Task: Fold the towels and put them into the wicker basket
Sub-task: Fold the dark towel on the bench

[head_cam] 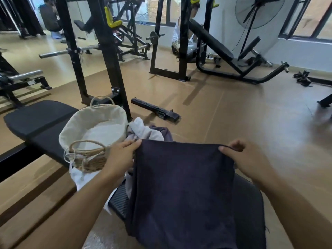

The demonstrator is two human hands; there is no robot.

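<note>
Roughly by size: tan gym floor (233, 123) carries black racks (106, 60), an incline bench (215, 45) and a big fan (258, 11) by the windows. Two people sit far back, one at upper left, one behind the middle rack. A loose black bar (156, 108) lies on the floor past the basket.

Black padded desk (37, 117) runs in from the left toward the camera. Dark navy towel (183, 186) hangs in front of the camera, top edge stretched level between both hands, rest draping down over the near pad. Left hand (120, 157) pinches the top left corner, fingers (133, 142) curled over the edge. Right hand (251, 159) pinches the top right corner, thumb on the near side.

Wicker basket (89, 159) with cream liner sits on the desk, just left of the left hand; cannot tell if anything folded is inside. Unfolded pile (143, 132), white and grey-purple towels, sits behind the held towel, touching the basket's right side.
</note>
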